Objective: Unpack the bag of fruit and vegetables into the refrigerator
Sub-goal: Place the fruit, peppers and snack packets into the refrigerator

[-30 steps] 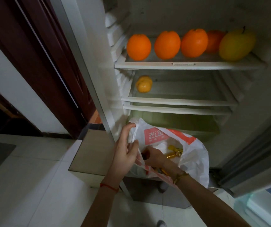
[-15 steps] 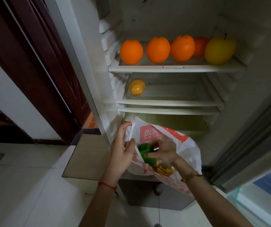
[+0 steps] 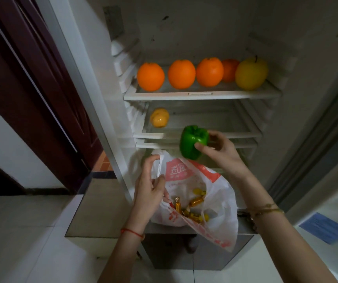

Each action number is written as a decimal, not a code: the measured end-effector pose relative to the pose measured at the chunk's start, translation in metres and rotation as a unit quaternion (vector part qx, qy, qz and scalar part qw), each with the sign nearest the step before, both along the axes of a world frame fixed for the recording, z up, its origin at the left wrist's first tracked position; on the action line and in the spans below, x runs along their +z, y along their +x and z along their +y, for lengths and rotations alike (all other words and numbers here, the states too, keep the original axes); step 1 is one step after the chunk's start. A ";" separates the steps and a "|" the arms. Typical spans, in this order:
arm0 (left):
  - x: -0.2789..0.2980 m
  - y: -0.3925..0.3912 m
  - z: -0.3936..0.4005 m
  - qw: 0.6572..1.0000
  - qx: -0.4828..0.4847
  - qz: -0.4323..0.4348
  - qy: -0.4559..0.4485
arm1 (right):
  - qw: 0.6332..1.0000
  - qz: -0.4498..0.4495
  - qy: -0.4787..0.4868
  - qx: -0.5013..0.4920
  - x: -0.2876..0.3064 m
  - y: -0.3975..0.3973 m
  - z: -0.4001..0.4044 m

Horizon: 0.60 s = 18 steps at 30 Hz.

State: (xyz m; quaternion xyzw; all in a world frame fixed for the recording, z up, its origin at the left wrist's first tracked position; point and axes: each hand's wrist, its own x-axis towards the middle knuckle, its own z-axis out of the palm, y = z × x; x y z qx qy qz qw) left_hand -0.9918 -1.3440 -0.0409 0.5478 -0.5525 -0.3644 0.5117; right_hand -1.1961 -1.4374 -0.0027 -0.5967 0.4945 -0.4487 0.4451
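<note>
My right hand (image 3: 220,152) holds a green bell pepper (image 3: 192,140) in the air, just in front of the refrigerator's second shelf (image 3: 215,134). My left hand (image 3: 148,185) grips the rim of a white and orange plastic bag (image 3: 215,203), keeping it wide. Several wrapped yellow candies (image 3: 194,202) lie inside the bag. On the top shelf (image 3: 200,94) stand several oranges (image 3: 181,74) and a yellow apple (image 3: 250,73). A yellow pepper (image 3: 159,120) sits at the left of the second shelf.
The refrigerator's left wall (image 3: 94,78) stands beside a dark wooden door (image 3: 21,82). The refrigerator door (image 3: 327,139) hangs open at the right. A lower grey drawer front (image 3: 184,254) lies under the bag. Pale floor tiles (image 3: 21,231) spread to the left.
My right hand went into the bag, took hold of the green pepper and lifted it up to the second shelf's height. My left hand stayed on the bag's rim.
</note>
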 end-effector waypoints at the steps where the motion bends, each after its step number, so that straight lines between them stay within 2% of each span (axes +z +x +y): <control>1: 0.000 0.000 0.000 1.000 -0.001 0.002 -0.001 | 0.999 0.007 -0.026 -0.022 0.007 0.004 -0.005; 3: 0.000 0.000 0.000 1.000 0.000 -0.001 -0.002 | 0.997 0.008 -0.056 -0.049 0.015 0.014 -0.020; 9: -0.003 0.002 -0.001 1.000 0.015 -0.010 0.005 | 0.992 0.040 -0.055 -0.110 0.020 0.041 -0.072; 18: -0.005 0.009 -0.009 1.000 0.019 -0.006 0.005 | 0.994 0.058 -0.036 -0.091 0.013 0.053 -0.106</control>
